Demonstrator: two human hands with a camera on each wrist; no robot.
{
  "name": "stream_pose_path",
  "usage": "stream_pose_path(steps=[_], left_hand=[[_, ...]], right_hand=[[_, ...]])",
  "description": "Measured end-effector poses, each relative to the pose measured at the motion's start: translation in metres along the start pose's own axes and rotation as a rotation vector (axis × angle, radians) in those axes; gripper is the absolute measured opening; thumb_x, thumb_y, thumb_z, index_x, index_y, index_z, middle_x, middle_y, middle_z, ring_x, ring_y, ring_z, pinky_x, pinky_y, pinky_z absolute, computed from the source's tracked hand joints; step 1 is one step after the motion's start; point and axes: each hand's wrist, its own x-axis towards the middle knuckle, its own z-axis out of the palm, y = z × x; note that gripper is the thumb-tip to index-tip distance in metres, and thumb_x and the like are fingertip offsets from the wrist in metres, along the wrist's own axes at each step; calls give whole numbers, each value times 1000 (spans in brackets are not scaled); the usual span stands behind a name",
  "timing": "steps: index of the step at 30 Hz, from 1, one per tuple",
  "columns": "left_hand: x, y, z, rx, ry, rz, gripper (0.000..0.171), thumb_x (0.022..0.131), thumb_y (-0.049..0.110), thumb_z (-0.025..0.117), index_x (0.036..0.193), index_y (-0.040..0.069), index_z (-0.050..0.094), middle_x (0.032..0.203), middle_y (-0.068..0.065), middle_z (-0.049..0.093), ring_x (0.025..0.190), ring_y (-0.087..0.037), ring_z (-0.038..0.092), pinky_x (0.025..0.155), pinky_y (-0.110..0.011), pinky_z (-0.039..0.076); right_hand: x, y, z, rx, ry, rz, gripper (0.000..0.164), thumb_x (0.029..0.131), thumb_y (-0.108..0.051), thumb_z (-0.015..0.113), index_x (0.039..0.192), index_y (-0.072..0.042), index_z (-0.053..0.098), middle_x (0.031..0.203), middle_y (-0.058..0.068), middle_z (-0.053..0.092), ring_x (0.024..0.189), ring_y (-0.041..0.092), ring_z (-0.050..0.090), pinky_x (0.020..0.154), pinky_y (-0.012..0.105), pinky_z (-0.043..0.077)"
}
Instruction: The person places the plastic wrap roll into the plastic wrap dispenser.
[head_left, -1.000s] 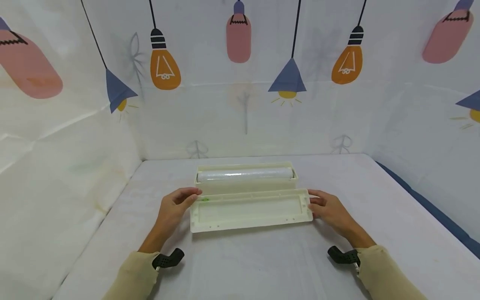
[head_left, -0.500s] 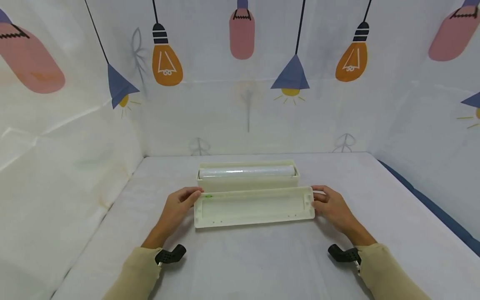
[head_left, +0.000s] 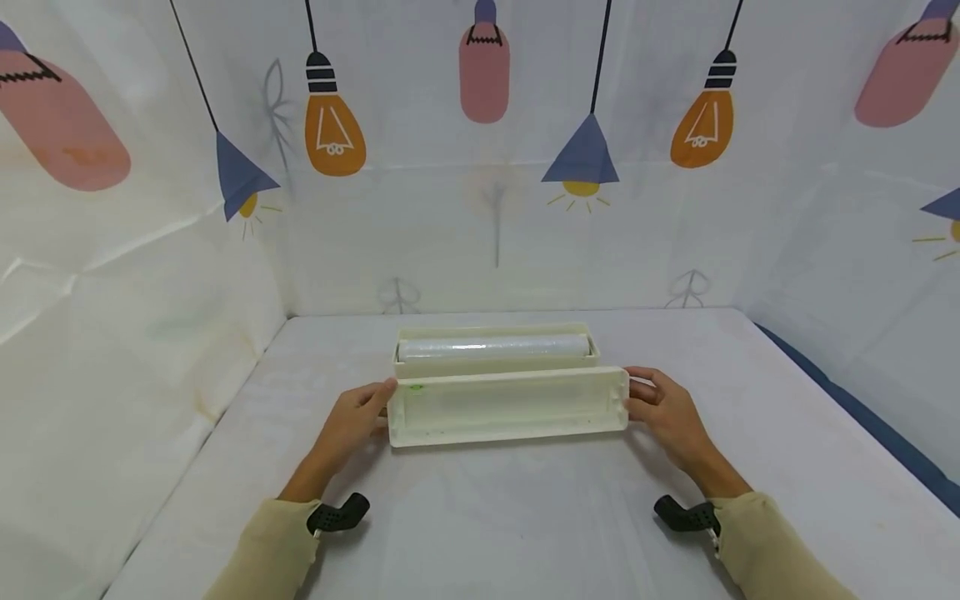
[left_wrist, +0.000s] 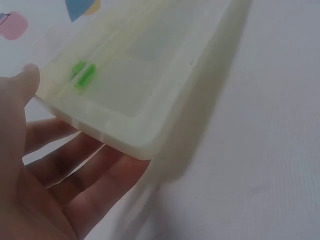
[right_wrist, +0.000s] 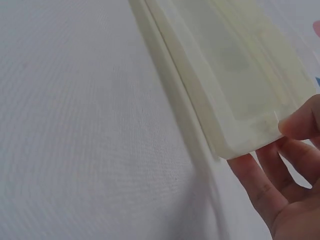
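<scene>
- Raised slightly toward 12 o'clock since the earlier frame, the lid covers more of the front of the box; the fingers of the left hand have passed from behind its upper edge to beneath its end.
- Left hand: reaches in from 7 o'clock, with its thumb at the lid's upper corner and its fingers spread underneath, as the left wrist view confirms.
- Right hand: reaches in from 5 o'clock, with its thumb on the rim and its fingers beneath, seen in the right wrist view.
- Grip: narrow on both sides, each hand pinching one end of the lid.
- Lid relative to grip: it spans between the hands, hollow face toward the viewer, its 3 o'clock end a little higher in the head view. A green mark lies just beside the left thumb.
- Box: at 12 o'clock from the lid, resting on the table and holding a roll lengthwise. Whether lid and box touch cannot be told.
</scene>
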Motion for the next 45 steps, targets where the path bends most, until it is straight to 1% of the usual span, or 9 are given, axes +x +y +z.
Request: stream_pose_path(steps=[4, 9, 12, 17, 23, 26, 31, 38, 45], left_hand=[[-3, 5, 0, -78, 2, 71, 65, 101, 54, 52, 138, 0, 59, 132, -19, 61, 113, -32, 62, 78, -37, 60], [-5, 7, -2, -107, 8, 159, 62, 101, 48, 55, 141, 1, 56, 143, -18, 54, 122, -34, 59, 82, -37, 59], [-6, 4, -2, -123, 12, 213, 58, 102, 43, 57, 143, 2, 54, 143, -17, 55, 122, -33, 59, 85, -35, 58], [-7, 2, -4, -77, 25, 291, 54, 102, 39, 58, 145, 6, 54, 143, -10, 56, 124, -28, 58, 90, -32, 55], [-9, 3, -12, -24, 9, 352, 53, 103, 36, 58, 149, 11, 49, 148, -2, 51, 136, -22, 46, 104, -43, 44], [-9, 4, -14, -40, -16, 358, 54, 103, 34, 58, 151, 11, 47, 149, -3, 50, 135, -24, 47, 103, -43, 46], [-9, 6, -11, -75, -63, 324, 55, 104, 34, 57, 153, 14, 43, 151, -7, 47, 127, -30, 54, 92, -33, 54], [-11, 12, -9, -22, -30, 265, 55, 104, 40, 54, 155, 22, 41, 155, -8, 42, 121, -32, 60, 90, -37, 55], [-10, 14, -11, -39, -26, 292, 55, 104, 37, 57, 154, 20, 43, 151, -9, 48, 117, -30, 62, 92, -36, 55]], right_hand=[[-2, 1, -1, 24, 15, -21, 49, 97, 2, 61, 141, 13, 42, 136, 31, 54, 105, 2, 63, 82, 25, 57], [1, 1, -1, 23, 6, -26, 52, 100, -9, 63, 144, 11, 42, 139, 28, 52, 109, 1, 61, 86, 23, 55], [1, 0, 1, 44, -12, -5, 57, 101, -13, 62, 148, 10, 38, 144, 33, 45, 110, 2, 61, 88, 25, 54], [-1, -1, 1, 111, -39, 12, 62, 102, -16, 61, 152, 8, 32, 149, 28, 41, 115, 5, 59, 93, 36, 54], [-3, -5, 1, 229, -25, 0, 61, 103, -20, 60, 149, 11, 35, 139, 8, 52, 117, 15, 61, 93, 39, 53], [-2, -6, 1, 255, -5, -1, 59, 103, -23, 60, 147, 11, 39, 135, 3, 54, 118, 19, 61, 93, 39, 53], [-3, -7, 1, 276, 47, 6, 56, 102, -26, 62, 143, 9, 45, 132, 2, 56, 117, 19, 61, 92, 39, 53], [-4, -10, 4, 331, 80, -17, 54, 100, -22, 64, 140, 10, 47, 127, 3, 59, 114, 20, 62, 91, 40, 53], [-1, -13, 4, 379, 101, -37, 53, 99, -18, 65, 139, 12, 47, 126, 6, 60, 113, 21, 62, 90, 39, 54]])
